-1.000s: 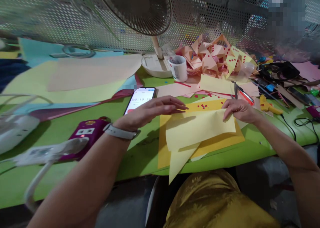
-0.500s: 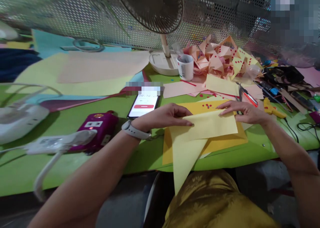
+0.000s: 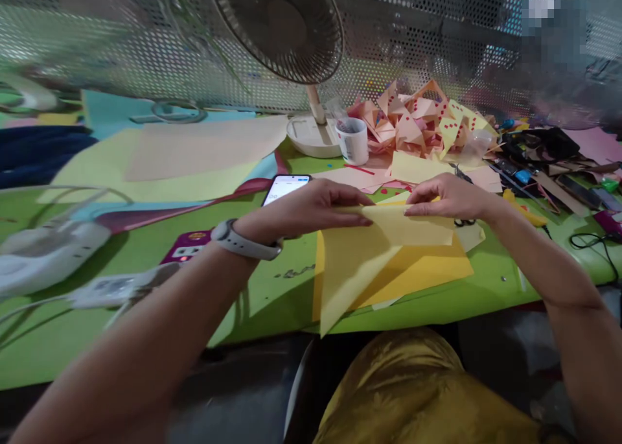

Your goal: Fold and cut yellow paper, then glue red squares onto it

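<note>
A pale yellow folded sheet of paper [image 3: 383,243] is held up by its far edge, its pointed left part hanging toward the table's front. My left hand [image 3: 323,205], with a grey wristband, pinches that edge between thumb and fingers at the left. Close beside it, my right hand [image 3: 442,196] pinches the same edge further right. Beneath the folded paper lies a darker orange-yellow sheet [image 3: 427,272] on the green tabletop [image 3: 272,301]. Black scissor handles [image 3: 465,222] show just under my right hand.
A phone [image 3: 284,187] lies beyond my left forearm, near a purple socket box [image 3: 187,244] and white power strips [image 3: 53,256]. Behind stand a fan [image 3: 318,139] and a white cup [image 3: 352,142]. Dotted pink folded papers [image 3: 408,120] and a yellow glue gun [image 3: 525,209] are at the right.
Both hands have lifted the paper's far edge, and my right hand has come closer to my left. The red pieces on the orange-yellow sheet are now hidden. The view has shifted slightly.
</note>
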`<state>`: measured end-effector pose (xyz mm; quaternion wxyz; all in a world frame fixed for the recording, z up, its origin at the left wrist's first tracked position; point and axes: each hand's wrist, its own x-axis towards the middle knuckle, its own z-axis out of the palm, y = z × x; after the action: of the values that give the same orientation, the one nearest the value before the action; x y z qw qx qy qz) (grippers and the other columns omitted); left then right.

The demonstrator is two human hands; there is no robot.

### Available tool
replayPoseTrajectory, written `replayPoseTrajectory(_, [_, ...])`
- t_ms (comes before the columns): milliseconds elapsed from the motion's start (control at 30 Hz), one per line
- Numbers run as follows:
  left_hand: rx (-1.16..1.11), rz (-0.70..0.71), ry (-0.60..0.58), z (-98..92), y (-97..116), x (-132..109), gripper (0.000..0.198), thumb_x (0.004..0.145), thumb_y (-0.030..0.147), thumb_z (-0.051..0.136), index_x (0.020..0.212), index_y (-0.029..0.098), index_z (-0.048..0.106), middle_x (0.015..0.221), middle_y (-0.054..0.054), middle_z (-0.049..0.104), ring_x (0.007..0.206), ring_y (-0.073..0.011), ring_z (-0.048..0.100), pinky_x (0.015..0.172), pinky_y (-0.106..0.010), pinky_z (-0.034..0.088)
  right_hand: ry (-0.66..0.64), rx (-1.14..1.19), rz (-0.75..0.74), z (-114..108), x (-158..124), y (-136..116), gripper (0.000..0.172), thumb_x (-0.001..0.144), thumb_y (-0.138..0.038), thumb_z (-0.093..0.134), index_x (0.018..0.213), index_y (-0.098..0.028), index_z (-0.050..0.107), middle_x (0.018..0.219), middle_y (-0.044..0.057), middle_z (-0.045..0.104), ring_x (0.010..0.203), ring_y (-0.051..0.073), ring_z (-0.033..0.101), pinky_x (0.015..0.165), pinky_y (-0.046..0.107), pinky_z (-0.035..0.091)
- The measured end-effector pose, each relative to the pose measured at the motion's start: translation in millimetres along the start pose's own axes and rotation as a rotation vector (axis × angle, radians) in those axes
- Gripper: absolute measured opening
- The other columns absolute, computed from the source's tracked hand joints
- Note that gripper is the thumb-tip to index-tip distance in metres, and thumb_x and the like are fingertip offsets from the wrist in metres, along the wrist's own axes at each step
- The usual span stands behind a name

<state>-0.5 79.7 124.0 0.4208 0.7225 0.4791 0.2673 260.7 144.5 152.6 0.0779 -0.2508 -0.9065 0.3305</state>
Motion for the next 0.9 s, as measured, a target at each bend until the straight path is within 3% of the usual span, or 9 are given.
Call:
replayPoseTrajectory(167, [-0.084, 0.016, 0.231, -8.9, 12.9, 4.3, 0.048, 0.064, 0.039, 0.084, 0.106, 0.019, 0.076, 0.089, -0.004, 0.075, 0.078, -0.0191, 0.068, 0.064, -0.023, 0.053, 0.278, -0.006, -0.080, -8.8, -6.6, 0.9, 0.029, 0.086, -0.042, 0.067, 0.088, -0.014, 0.075, 0.080, 0.003, 0.071, 0.071, 0.013, 0.059, 0.067, 0.026, 0.040])
replayPoseTrajectory(300, [-0.344, 0.051, 0.376, -1.9, -6.6, 12.0, 0.060, 0.061, 0.039, 0.089, 0.114, 0.019, 0.072, 0.092, -0.005, 0.076, 0.080, -0.0177, 0.069, 0.071, -0.026, 0.056, 0.432, 0.013, -0.060, -2.2, -12.8, 15.9, 0.032, 0.084, -0.046, 0.068, 0.089, -0.015, 0.075, 0.084, 0.005, 0.072, 0.073, 0.015, 0.061, 0.067, 0.027, 0.043])
replayPoseTrajectory(367, [-0.457, 0.053, 0.389, 3.4, -22.7, 15.9, 0.059, 0.060, 0.040, 0.090, 0.113, 0.021, 0.072, 0.093, -0.005, 0.077, 0.077, -0.0167, 0.070, 0.069, -0.025, 0.056, 0.452, 0.040, -0.033, 4.2, -12.8, 24.6, 0.033, 0.083, -0.048, 0.069, 0.089, -0.015, 0.075, 0.085, 0.005, 0.073, 0.073, 0.015, 0.061, 0.068, 0.028, 0.044])
replayPoseTrajectory(500, [-0.509, 0.004, 0.386, 10.3, -43.1, 18.1, 0.037, 0.063, 0.044, 0.088, 0.087, 0.018, 0.076, 0.088, -0.006, 0.077, 0.071, -0.0156, 0.069, 0.063, -0.022, 0.054, 0.462, 0.107, -0.009, 14.3, -9.4, 35.0, 0.034, 0.080, -0.048, 0.071, 0.088, -0.016, 0.075, 0.084, 0.005, 0.073, 0.072, 0.015, 0.061, 0.069, 0.028, 0.046])
replayPoseTrajectory(667, [-0.527, -0.061, 0.437, 14.8, -41.3, 14.4, 0.037, 0.069, 0.052, 0.083, 0.085, 0.019, 0.076, 0.082, -0.004, 0.077, 0.063, -0.0147, 0.067, 0.053, -0.021, 0.051, 0.474, 0.188, 0.026, 19.7, -5.5, 41.0, 0.037, 0.078, -0.051, 0.072, 0.090, -0.016, 0.075, 0.084, 0.004, 0.073, 0.071, 0.014, 0.062, 0.066, 0.027, 0.047])
replayPoseTrajectory(900, [-0.524, -0.051, 0.486, 22.3, -42.0, 14.1, 0.041, 0.067, 0.056, 0.083, 0.076, 0.017, 0.073, 0.072, -0.003, 0.072, 0.056, -0.0128, 0.061, 0.048, -0.021, 0.045, 0.458, 0.238, 0.081, 25.4, -5.2, 47.5, 0.040, 0.076, -0.053, 0.073, 0.090, -0.016, 0.076, 0.084, 0.006, 0.074, 0.071, 0.015, 0.064, 0.064, 0.026, 0.048])
